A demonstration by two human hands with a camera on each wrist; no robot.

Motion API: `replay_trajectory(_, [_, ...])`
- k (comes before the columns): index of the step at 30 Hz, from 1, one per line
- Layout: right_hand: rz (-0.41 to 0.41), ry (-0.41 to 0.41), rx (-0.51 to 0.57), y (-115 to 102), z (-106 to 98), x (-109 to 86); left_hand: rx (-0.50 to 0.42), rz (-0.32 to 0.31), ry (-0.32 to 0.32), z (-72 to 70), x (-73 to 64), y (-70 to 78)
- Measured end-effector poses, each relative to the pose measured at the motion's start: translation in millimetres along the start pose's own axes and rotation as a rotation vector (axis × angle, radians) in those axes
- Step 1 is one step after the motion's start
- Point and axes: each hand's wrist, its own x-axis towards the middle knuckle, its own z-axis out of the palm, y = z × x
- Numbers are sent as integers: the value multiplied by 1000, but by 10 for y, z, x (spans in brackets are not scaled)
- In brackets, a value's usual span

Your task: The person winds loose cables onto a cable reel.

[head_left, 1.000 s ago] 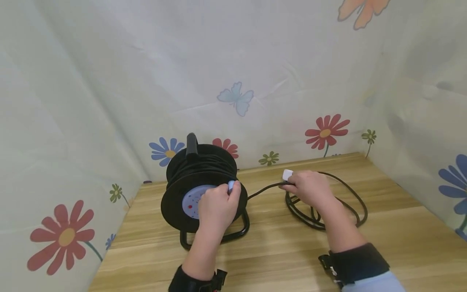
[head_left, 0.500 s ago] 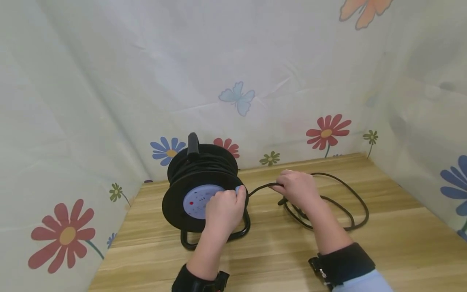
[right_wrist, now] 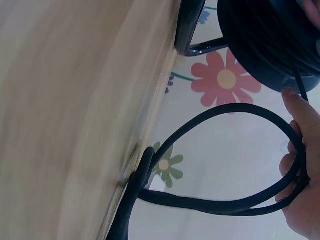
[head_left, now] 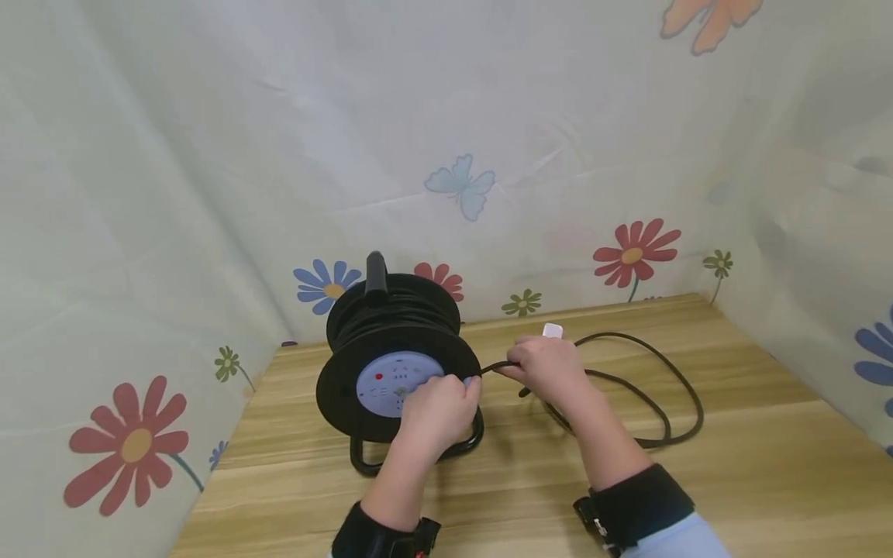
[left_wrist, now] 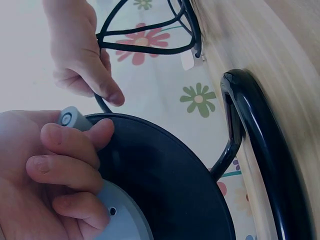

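Cable reel (head_left: 398, 339) stands upright on the counter, left of centre in the head view. Left hand (head_left: 436, 411): grip closed on its small round grey-blue knob (left_wrist: 72, 119), fingers curled. Right hand (head_left: 551, 372): grip closed on the cord (right_wrist: 240, 108), just beside the reel; a short run links hand to drum. Cord is matte black, round, flexible, and loops out to the right. White block (head_left: 552, 331) shows just behind the right hand. Reel: smooth black discs, cord wound between, round pale-blue socket panel (head_left: 387, 391) with red dot. Stand (left_wrist: 265, 150) is glossy black bent tube. Counter (head_left: 516, 496): pale wood grain. Backdrop (head_left: 335, 116): creased white sheet, flower prints.
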Motion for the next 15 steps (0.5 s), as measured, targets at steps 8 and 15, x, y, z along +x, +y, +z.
replay_trajectory(8, [51,-46,27,-65,-26,3,54,-18,-55,1,-22,-2])
replay_trajectory(15, [111,-104,7,-77,-100,-8,59,-7,-50,3,-18,5])
